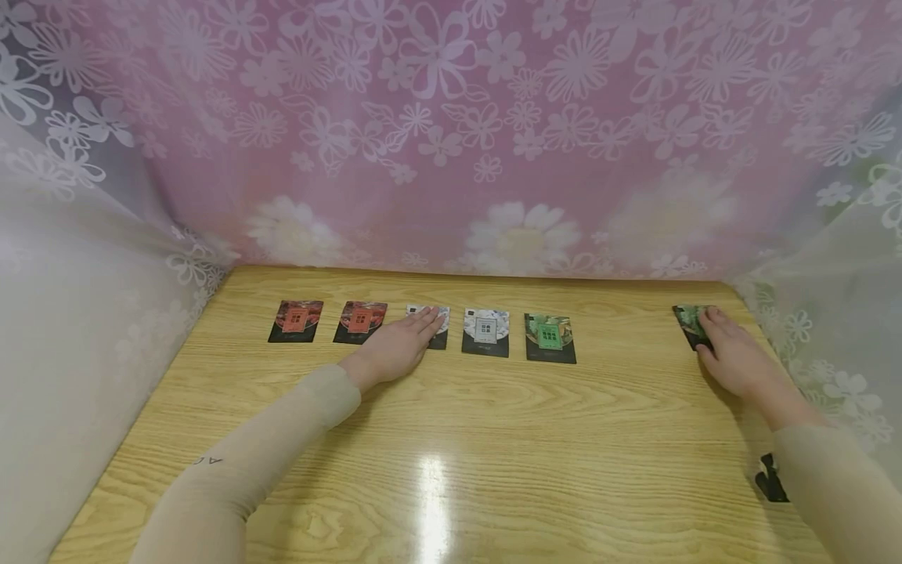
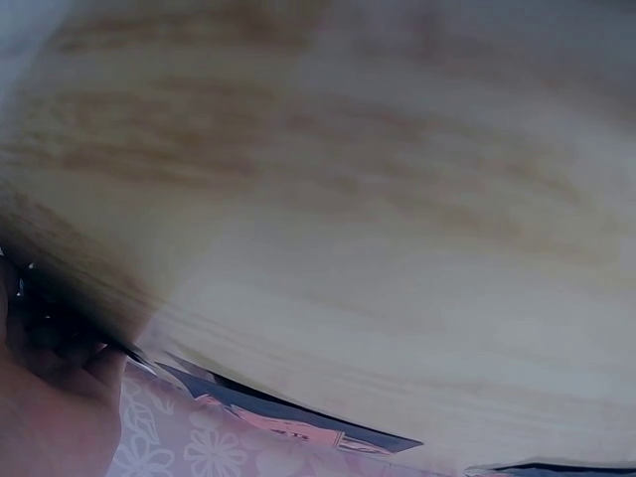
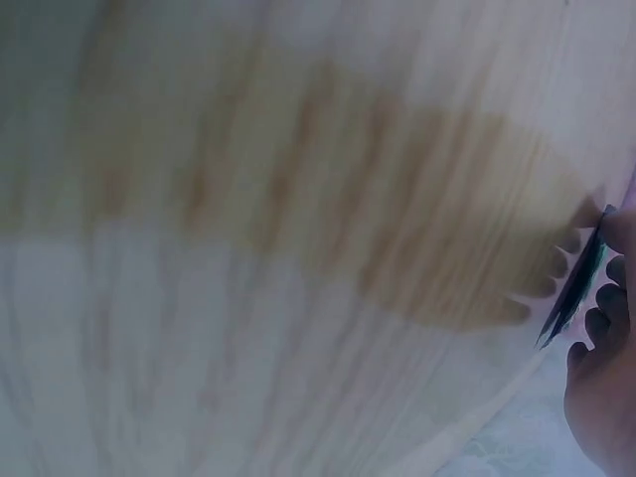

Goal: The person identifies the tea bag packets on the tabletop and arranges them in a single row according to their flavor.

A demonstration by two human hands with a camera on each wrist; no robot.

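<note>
My left hand (image 1: 398, 345) lies over a white-and-black packet (image 1: 438, 340), its extended fingers resting across the front and hiding much of it. At the far right, my right hand (image 1: 740, 360) grips a green-and-black packet (image 1: 689, 323), fingers at its upper right and thumb by its lower edge. The right wrist view shows this packet (image 3: 578, 283) edge-on beside the fingers. Left of my left hand are two red-and-black packets, the outer one (image 1: 296, 322) and the inner one (image 1: 359, 321). To its right lie another white packet (image 1: 485, 333) and a green packet (image 1: 550, 338).
The packets form a row near the back of the wood-grain table (image 1: 535, 454). A pink flowered curtain (image 1: 366, 172) hangs behind it, with pale sheer cloth at both sides. Under my right forearm, a black item (image 1: 771, 479) is partly hidden.
</note>
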